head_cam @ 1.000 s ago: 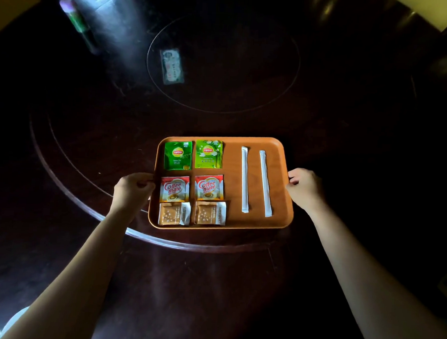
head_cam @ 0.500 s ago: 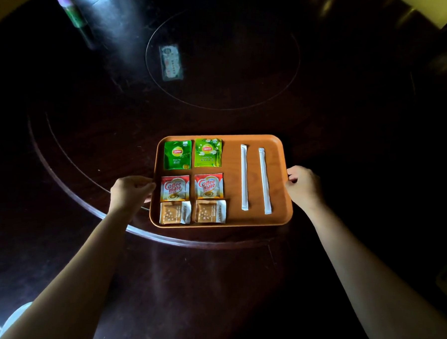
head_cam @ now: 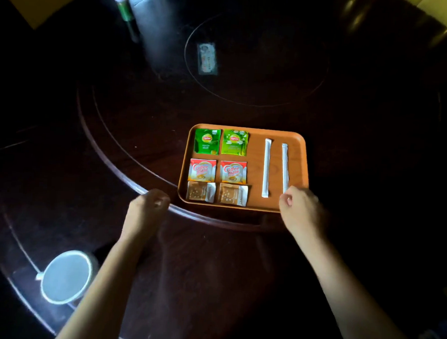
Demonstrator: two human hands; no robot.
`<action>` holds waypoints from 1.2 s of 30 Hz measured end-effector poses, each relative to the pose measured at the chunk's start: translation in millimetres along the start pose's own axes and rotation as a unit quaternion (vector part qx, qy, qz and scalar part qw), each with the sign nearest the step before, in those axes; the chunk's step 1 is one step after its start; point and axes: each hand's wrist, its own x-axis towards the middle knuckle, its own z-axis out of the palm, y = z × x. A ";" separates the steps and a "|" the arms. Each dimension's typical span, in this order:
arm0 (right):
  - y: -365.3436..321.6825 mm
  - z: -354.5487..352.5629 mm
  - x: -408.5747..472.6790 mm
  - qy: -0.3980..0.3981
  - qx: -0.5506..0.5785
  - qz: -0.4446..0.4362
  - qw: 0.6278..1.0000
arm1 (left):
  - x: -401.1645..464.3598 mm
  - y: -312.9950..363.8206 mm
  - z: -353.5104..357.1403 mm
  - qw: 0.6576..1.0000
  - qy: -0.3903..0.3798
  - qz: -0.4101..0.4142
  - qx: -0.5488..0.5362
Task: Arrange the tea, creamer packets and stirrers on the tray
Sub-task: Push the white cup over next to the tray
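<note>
Both hands released tray (head_cam: 254, 155) | left (head_cam: 148, 204), right (head_cam: 302, 208) loosely curled, empty | packets, stirrers inside

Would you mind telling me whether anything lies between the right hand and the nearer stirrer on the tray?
Nothing visible does. The right hand sits at the tray's near right corner, right at the lower end of the right stirrer.

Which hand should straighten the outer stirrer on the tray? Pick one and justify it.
Right. The right hand sits at the tray's near right corner, over the near end of the outer stirrer. The left hand is off the tray's left side, beyond the packets.
</note>
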 end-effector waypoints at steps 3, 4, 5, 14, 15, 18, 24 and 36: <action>-18.2 25.1 -47.2 0.031 0.033 -0.096 0.994 | -46.8 -24.4 4.9 0.996 0.053 0.035 0.058; -22.4 35.4 -60.7 0.029 0.046 -0.132 0.990 | -60.9 -32.6 6.5 0.993 0.065 0.043 0.085; -26.5 44.9 -72.9 0.022 0.056 -0.170 0.984 | -73.8 -41.7 7.4 0.990 0.072 0.049 0.109; -53.6 109.6 -101.7 -0.070 -0.035 -0.396 0.915 | -111.6 -109.4 -44.6 0.969 0.180 0.033 0.169; -54.8 113.3 -100.7 -0.081 -0.050 -0.414 0.905 | -111.3 -116.4 -52.6 0.963 0.186 0.031 0.190; -53.4 123.1 -95.9 -0.113 -0.099 -0.464 0.873 | -109.4 -142.8 -73.7 0.954 0.185 -0.005 0.237; -39.6 131.1 -85.4 -0.158 -0.166 -0.459 0.858 | -107.2 -186.1 -90.3 0.962 0.111 -0.148 0.201; -38.3 132.7 -85.2 -0.154 -0.179 -0.456 0.858 | -100.7 -191.2 -89.7 0.982 0.092 -0.166 -0.003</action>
